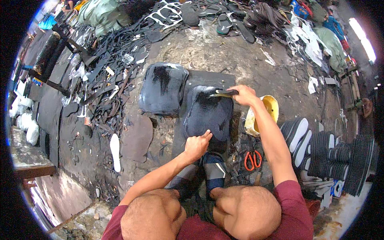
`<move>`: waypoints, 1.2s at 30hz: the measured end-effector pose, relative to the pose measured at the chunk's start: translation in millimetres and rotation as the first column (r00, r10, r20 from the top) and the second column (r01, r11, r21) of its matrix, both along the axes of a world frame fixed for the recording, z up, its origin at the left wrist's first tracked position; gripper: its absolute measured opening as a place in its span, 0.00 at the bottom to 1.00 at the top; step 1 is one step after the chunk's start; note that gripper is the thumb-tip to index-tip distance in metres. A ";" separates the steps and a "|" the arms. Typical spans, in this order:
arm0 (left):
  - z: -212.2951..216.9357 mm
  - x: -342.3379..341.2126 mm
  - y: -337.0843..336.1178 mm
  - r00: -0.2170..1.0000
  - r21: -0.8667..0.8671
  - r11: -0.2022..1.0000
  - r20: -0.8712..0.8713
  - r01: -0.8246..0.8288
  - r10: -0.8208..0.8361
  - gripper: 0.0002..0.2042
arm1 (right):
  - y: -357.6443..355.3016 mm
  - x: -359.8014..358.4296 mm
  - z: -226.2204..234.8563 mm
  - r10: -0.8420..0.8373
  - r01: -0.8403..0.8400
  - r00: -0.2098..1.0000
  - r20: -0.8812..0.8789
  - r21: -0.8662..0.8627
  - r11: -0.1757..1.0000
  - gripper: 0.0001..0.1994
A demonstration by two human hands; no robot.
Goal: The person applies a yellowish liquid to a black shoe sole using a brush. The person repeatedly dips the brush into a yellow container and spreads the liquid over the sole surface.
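My right hand (242, 95) is closed round the handle of a brush (224, 93). The brush head lies on the upper part of a dark sole-shaped sheet (210, 114), where a wet black patch and whitish streaks show. My left hand (197, 145) rests at the sheet's near edge, index finger stretched out onto it and the other fingers curled, holding nothing. To the left is a stack of similar dark sheets (162, 94), its top one smeared with a wet patch and a white far edge. A yellow container (252, 122) lies beside my right forearm.
Orange-handled scissors (253, 160) lie near my right knee. Stacked black soles (320, 154) stand at the right. A white insole (115, 153) and a brown sheet (137, 138) are on the floor at left. Dark scraps (104, 80) and sandals (225, 25) cover the far floor.
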State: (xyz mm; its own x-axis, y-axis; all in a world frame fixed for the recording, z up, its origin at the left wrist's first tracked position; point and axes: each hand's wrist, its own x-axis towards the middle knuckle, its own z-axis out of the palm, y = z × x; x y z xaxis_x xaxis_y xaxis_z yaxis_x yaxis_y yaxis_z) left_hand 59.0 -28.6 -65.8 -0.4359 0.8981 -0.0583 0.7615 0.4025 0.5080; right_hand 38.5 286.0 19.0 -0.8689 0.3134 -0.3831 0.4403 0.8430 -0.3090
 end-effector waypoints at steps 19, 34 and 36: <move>0.6 -9.0 -0.3 0.974 0.307 0.934 0.189 -0.182 0.128 0.28 | -78.2 72.2 -22.0 -0.091 0.143 0.903 -0.420 0.095 0.985 0.19; -32.3 -57.6 -37.6 0.475 -0.141 0.675 0.607 -0.725 0.637 0.21 | -86.1 25.8 -2.9 0.163 -0.151 0.941 -0.295 0.063 0.987 0.20; -24.3 -54.3 -35.9 0.414 -0.132 0.655 0.679 -0.744 0.607 0.20 | -80.8 -0.2 -5.2 0.420 -0.420 0.905 -0.058 0.024 0.907 0.22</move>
State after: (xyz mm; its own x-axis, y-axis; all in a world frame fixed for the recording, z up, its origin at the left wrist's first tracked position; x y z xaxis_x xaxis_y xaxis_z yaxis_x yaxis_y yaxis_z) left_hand 4.8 -64.5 -90.1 -0.8182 0.3500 -0.4561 -0.2507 0.4967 0.8309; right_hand 38.3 205.2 13.8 -0.9424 -0.0819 -0.3244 0.0255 0.9492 -0.3136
